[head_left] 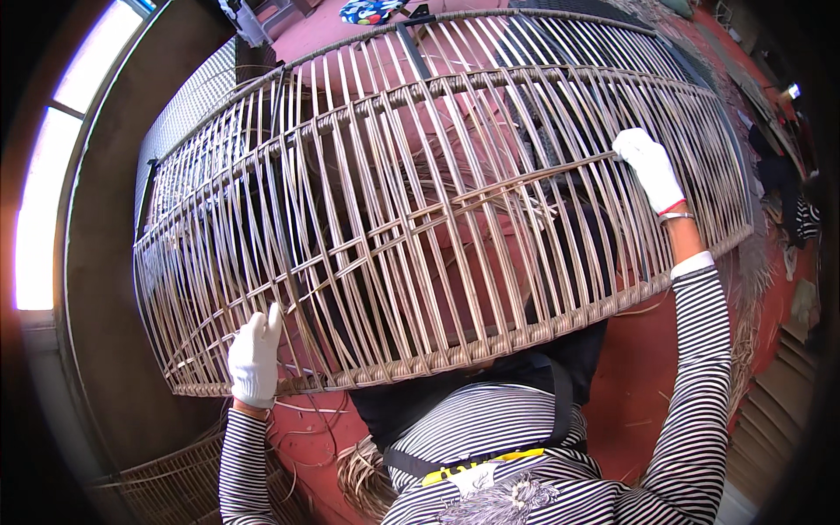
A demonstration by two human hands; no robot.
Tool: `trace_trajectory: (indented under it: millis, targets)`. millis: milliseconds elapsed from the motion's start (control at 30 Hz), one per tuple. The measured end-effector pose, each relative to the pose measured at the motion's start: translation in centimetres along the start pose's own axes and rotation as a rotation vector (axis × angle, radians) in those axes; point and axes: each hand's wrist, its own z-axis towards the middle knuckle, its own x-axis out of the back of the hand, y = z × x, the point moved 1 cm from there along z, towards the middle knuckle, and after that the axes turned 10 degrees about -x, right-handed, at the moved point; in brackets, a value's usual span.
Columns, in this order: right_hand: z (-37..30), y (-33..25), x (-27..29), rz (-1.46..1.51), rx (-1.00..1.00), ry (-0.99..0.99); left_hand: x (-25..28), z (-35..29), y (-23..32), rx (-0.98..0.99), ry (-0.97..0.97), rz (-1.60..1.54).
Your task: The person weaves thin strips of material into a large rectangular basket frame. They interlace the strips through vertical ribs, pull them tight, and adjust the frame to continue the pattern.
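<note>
A large curved frame [437, 87] wrapped with many pale rattan strands stands in front of me, reaching from left to right. My left hand [255, 357], in a white glove, rests with its fingers against the strands near the frame's lower left edge. My right hand [648, 166], also gloved in white, is raised at the right and pinches the end of a long horizontal rattan strip [490, 186] that runs across the upright strands. Both my sleeves are striped black and white.
Red floor [630, 385] shows beneath and to the right of the frame. A woven panel [166, 481] lies at the lower left. Loose rattan strands [360, 477] hang near my waist. A bright window [44, 184] is at the far left. Clutter lines the right edge.
</note>
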Motion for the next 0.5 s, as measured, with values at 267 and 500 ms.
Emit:
trace_trajectory:
  millis: [267, 500]
  targets:
    - [0.6, 1.7, 0.4, -0.038, 0.042, 0.022, 5.7, 3.8, -0.3, 0.144, 0.070, -0.039]
    - [0.2, 1.1, 0.4, 0.002, -0.042, 0.015, 4.1, 11.1, 5.5, -0.008, 0.209, -0.333]
